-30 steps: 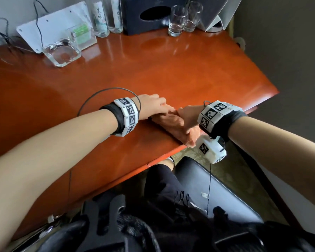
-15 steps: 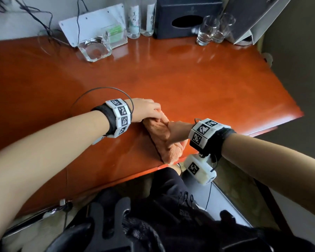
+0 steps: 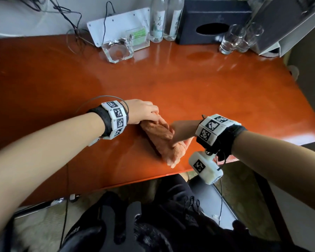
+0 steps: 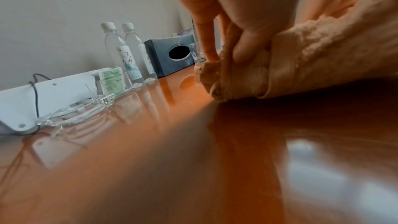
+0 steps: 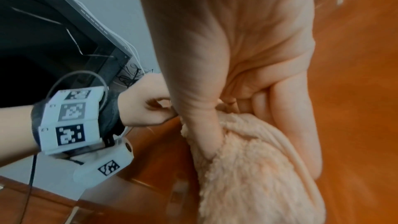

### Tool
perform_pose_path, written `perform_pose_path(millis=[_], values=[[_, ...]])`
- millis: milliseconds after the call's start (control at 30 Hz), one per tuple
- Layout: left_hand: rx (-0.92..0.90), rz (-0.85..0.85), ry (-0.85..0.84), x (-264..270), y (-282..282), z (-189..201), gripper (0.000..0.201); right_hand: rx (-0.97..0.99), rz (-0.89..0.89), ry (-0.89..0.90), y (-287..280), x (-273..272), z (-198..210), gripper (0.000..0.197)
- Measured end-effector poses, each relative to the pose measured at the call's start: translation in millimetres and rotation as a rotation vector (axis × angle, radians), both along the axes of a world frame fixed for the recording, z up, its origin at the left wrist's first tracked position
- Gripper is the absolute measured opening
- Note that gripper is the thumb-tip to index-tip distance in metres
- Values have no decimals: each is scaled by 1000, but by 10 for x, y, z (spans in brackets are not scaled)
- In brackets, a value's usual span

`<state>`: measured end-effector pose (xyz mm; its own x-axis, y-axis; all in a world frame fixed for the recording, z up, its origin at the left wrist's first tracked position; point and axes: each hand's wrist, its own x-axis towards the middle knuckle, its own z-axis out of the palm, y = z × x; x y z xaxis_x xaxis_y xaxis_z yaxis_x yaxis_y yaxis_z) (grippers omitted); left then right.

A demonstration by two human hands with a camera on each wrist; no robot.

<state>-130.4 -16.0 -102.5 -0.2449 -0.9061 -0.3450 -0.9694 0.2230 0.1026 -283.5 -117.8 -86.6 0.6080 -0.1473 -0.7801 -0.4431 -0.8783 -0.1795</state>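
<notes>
A peach fleece cloth, rolled into a long bundle, lies on the glossy orange-brown table near its front edge. My left hand pinches the far end of the cloth between thumb and fingers. My right hand grips the bundle's middle, thumb pressed into the fleece and fingers curled round its other side. The near end of the roll sticks out toward the table's front edge.
Along the back wall stand a glass ashtray, a white board with cables, two water bottles, a dark tissue box and two drinking glasses. A dark chair seat is below the table edge.
Both hands and the cloth have slid along the table toward the front edge, and my head view has shifted left. The cloth looks rolled tighter and longer.
</notes>
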Motion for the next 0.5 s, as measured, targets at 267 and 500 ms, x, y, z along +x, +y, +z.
perform_pose_path(millis=[267, 500], values=[[-167, 217, -28, 239, -40, 216, 59, -233, 40, -119, -468, 355, 420, 54], [-85, 378, -137, 236, -231, 139, 72, -462, 162, -150, -543, 668, 315, 39]])
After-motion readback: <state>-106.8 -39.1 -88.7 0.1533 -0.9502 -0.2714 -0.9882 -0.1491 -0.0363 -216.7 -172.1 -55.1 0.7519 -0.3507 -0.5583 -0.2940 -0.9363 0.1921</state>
